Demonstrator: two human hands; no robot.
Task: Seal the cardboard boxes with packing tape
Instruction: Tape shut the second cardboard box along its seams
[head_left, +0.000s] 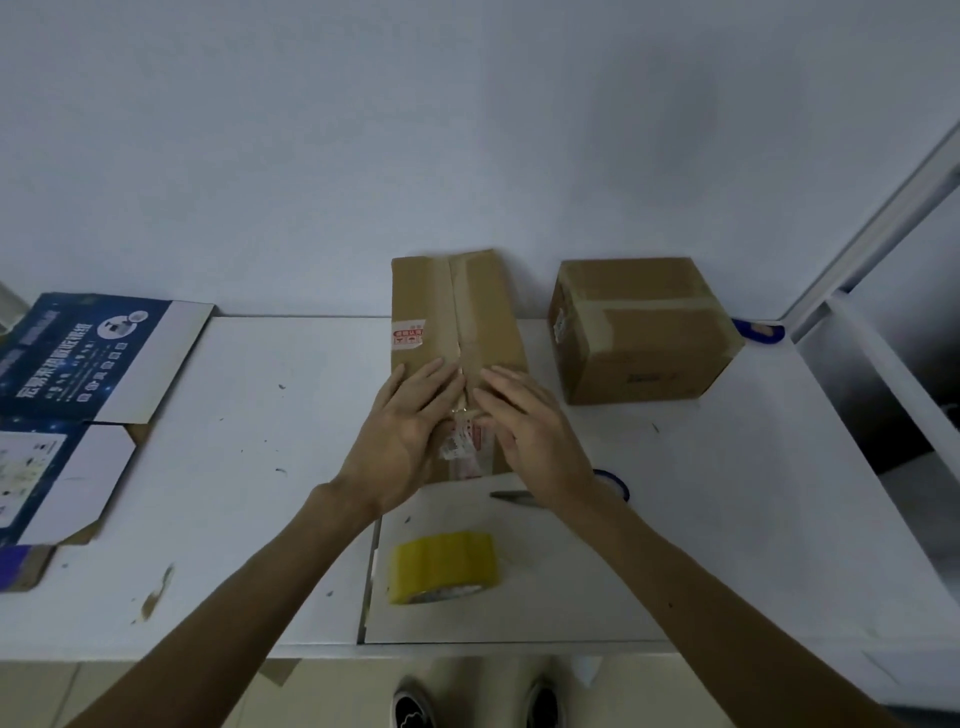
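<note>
Both hands lie flat with fingers straight: the left hand (410, 415) and right hand (524, 426) press on the near end of the long box (457, 322), one on each side of its taped centre seam. This brown cardboard box lies mid-tabletop (260, 415), its long axis pointing away from the person. A squarer taped box (644, 332) sits to its right. A yellowish tape roll (444, 566) lies nearer.

Both hands (410, 421) (524, 423) press flat on the long cardboard box (457, 322) beside its seam

Table (249, 467): long box (421, 301), cube box (649, 343), tape (444, 564)
</note>
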